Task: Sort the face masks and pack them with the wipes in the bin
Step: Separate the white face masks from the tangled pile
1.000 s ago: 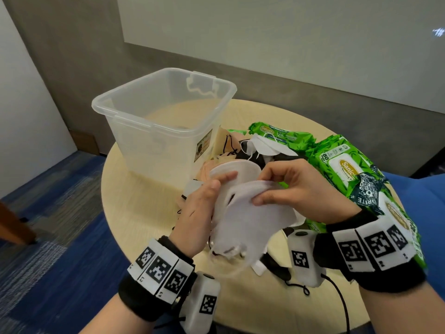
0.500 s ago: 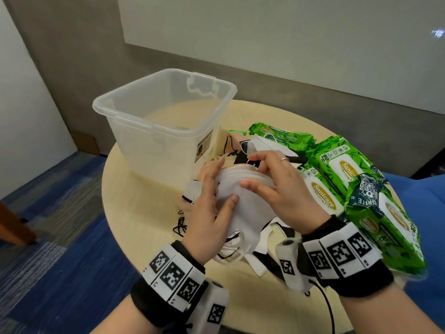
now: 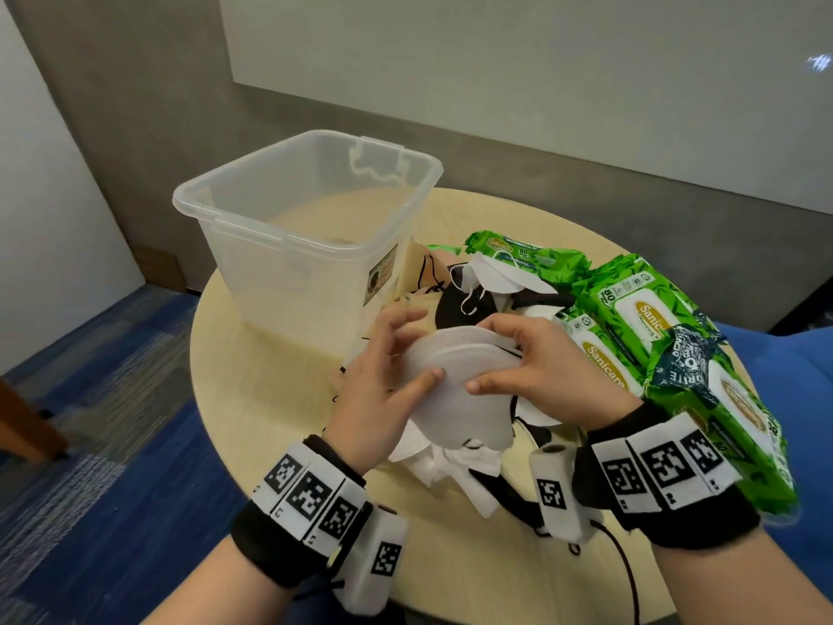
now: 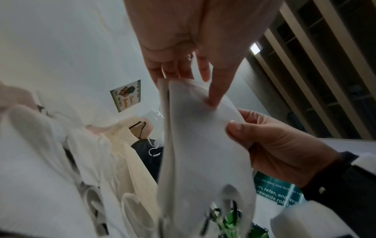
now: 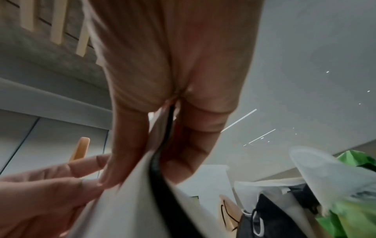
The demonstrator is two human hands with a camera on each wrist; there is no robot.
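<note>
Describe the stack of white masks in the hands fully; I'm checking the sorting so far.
The stack of white masks is a few folded, curved masks of soft, non-woven-looking fabric, edges aligned, with dark ear loops hanging at its lower end. It is held above the mask pile on the round table, beside the clear bin. The left hand grips its left side, thumb on top; the right hand pinches its upper right edge.
</note>
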